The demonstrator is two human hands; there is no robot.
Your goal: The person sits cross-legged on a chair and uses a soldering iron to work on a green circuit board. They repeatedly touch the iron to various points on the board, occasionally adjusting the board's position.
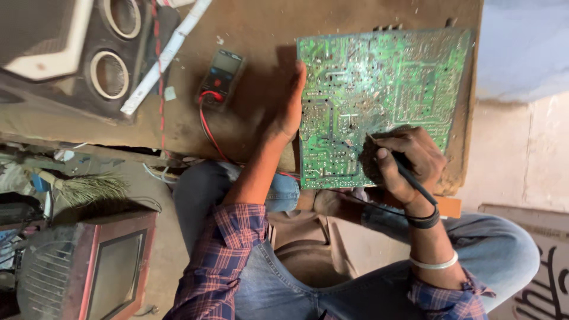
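Partly under right hand (409, 163), probe (409, 175) tip.

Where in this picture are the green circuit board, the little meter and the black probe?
Green circuit board (391, 77): head view, on its bare upper middle.
Meter (221, 76): head view, on the middle of its dark body.
Black probe (415, 181): head view, on the shaft held in the right hand (409, 163).

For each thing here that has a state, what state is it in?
Circuit board: flat on the workbench, solder side up.
Left hand: pressed on the board's left edge.
Right hand: shut on the black probe, tip on the board.
Multimeter: lying flat, leads plugged in.
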